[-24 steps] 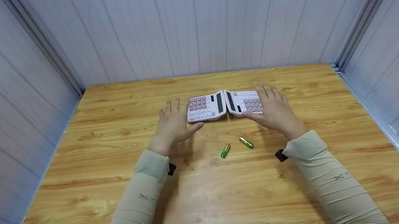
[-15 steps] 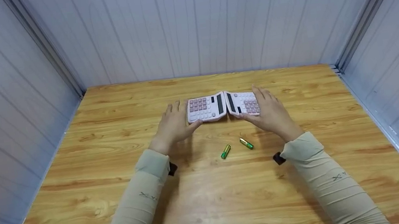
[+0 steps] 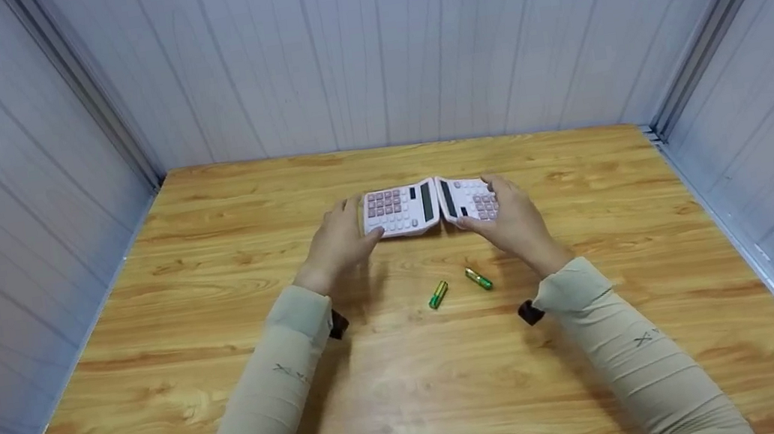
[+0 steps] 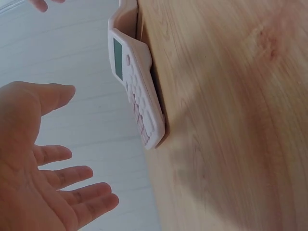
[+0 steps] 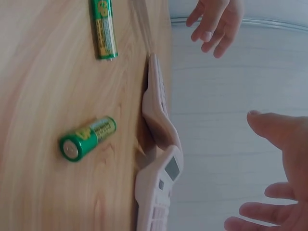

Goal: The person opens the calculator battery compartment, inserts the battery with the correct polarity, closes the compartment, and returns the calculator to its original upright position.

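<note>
Two pale pink calculators lie on the wooden table with their display ends close together, the left calculator point(image 3: 394, 211) and the right calculator point(image 3: 464, 198). Over the outer end of the left one hovers the left hand point(image 3: 336, 243), thumb spread from loosely bent fingers. The left wrist view shows a gap between this hand point(image 4: 43, 159) and the calculator point(image 4: 137, 91). The right hand point(image 3: 518, 225) covers part of the right calculator's keys in the head view. Seen from the right wrist, it point(image 5: 284, 173) is apart from the calculator point(image 5: 156, 192), palm and fingers holding nothing.
Nearer the person, two green and gold batteries lie on the table point(image 3: 412, 395): a left battery point(image 3: 438, 294) and a right battery point(image 3: 479, 278). Pale panelled walls point(image 3: 363, 46) enclose the back and both sides.
The right hand has shifted left and inward over its calculator, and the left hand slightly right. Fingers of both hands bend more than before. Calculators and batteries stay in place.
</note>
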